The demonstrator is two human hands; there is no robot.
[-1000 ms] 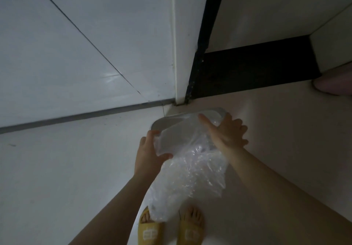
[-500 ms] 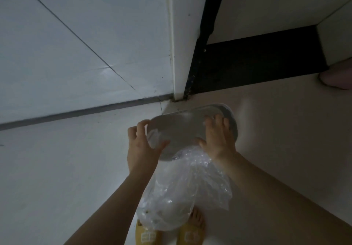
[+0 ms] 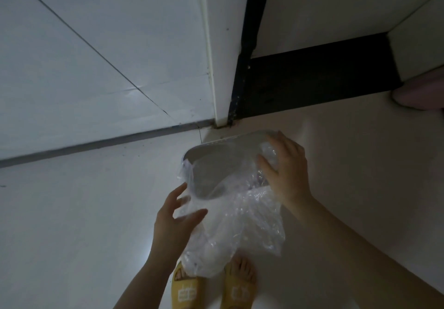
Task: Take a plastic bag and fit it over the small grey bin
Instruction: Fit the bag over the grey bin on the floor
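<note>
meanwhile, the small grey bin [image 3: 228, 164] sits on the floor [image 3: 72, 212] ahead; the right hand [image 3: 286, 169] presses the plastic bag [image 3: 235, 224] over its right rim, while the left hand [image 3: 175, 217], spread open and empty, hovers just beside the near-left rim, nearer that loose edge.

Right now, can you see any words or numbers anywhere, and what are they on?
Pale marks on the strap of the left yellow slipper: too blurred to read.
Pale marks on the strap of the right yellow slipper: too blurred to read.
Plastic bag, small grey bin: no writing shows.
</note>
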